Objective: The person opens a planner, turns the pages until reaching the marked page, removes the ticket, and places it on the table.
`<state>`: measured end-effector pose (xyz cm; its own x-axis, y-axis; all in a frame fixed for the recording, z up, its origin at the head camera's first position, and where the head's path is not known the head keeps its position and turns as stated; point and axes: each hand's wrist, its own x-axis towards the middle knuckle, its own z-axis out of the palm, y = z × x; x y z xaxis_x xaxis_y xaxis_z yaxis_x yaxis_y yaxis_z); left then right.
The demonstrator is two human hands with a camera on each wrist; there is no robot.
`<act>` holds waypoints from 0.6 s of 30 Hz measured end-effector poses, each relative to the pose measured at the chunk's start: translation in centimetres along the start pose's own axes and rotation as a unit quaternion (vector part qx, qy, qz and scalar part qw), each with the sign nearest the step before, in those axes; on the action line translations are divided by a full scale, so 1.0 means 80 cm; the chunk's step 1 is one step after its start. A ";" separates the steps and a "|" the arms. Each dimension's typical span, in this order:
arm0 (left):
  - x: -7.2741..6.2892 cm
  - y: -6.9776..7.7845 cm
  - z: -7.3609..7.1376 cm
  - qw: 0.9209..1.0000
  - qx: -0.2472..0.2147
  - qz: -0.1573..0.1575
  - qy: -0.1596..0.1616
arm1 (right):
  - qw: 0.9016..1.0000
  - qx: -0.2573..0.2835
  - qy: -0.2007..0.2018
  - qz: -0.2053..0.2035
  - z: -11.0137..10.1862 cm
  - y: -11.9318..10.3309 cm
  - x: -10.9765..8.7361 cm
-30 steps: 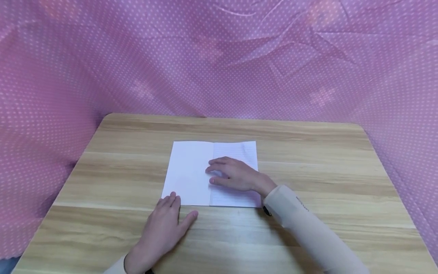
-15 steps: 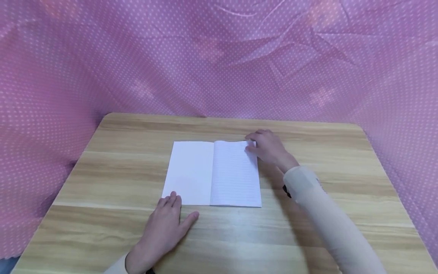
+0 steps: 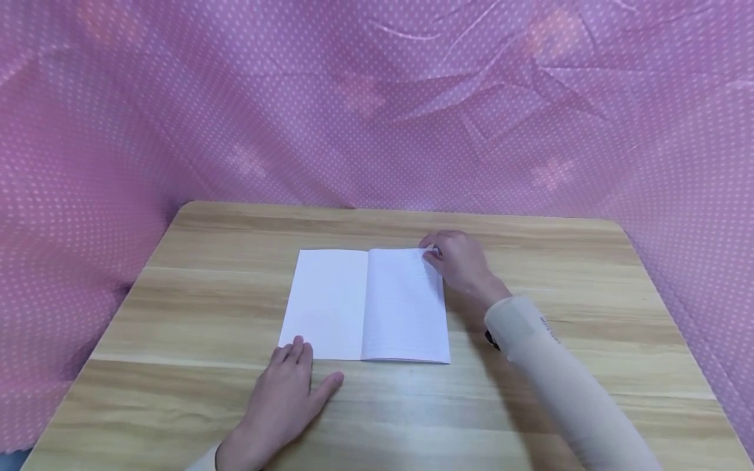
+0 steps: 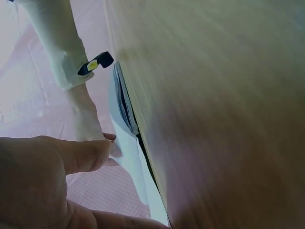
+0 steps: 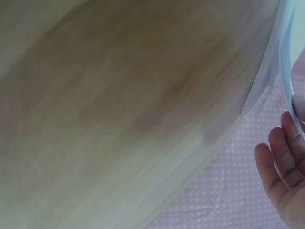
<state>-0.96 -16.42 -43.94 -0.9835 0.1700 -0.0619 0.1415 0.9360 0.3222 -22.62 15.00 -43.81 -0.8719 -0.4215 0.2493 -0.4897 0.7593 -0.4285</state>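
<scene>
Right grip (image 3: 462, 263) pinching page (image 3: 403, 307), left grip (image 3: 279, 400) spread, touching notebook (image 3: 327, 301)

A screened-off spot for tabletop work; pink cloth (image 3: 377, 131) with white dots and pale flower shapes hangs behind and along both sides of a round-cornered, wood-grain surface (image 3: 589, 294); whether home, office or lab, I cannot tell.

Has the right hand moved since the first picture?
Yes: against the table, the right hand has moved rightward and away, to the far right corner of the notebook.
</scene>
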 end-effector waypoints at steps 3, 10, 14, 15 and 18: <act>0.000 -0.001 0.002 1.000 0.002 0.002 0.006 | 0.997 0.059 0.010 0.041 0.001 0.000 -0.001; 0.000 -0.001 0.005 1.000 0.012 0.007 0.017 | 0.991 0.104 0.050 0.073 -0.003 0.001 -0.004; 0.000 0.000 0.005 1.000 0.016 0.010 0.020 | 0.989 0.107 0.077 0.071 -0.007 0.001 -0.004; 0.001 0.000 0.005 1.000 0.017 0.011 0.020 | 0.988 0.111 0.082 0.070 -0.008 0.000 -0.003; 0.001 0.000 0.005 1.000 0.016 0.009 0.018 | 0.986 0.123 0.090 0.063 -0.010 -0.003 0.001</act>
<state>-0.99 -16.27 -44.33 -0.9839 0.1771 -0.0225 0.1629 0.9421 0.2930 -22.55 15.17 -43.00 -0.9211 -0.2193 0.3217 -0.3840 0.6476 -0.6581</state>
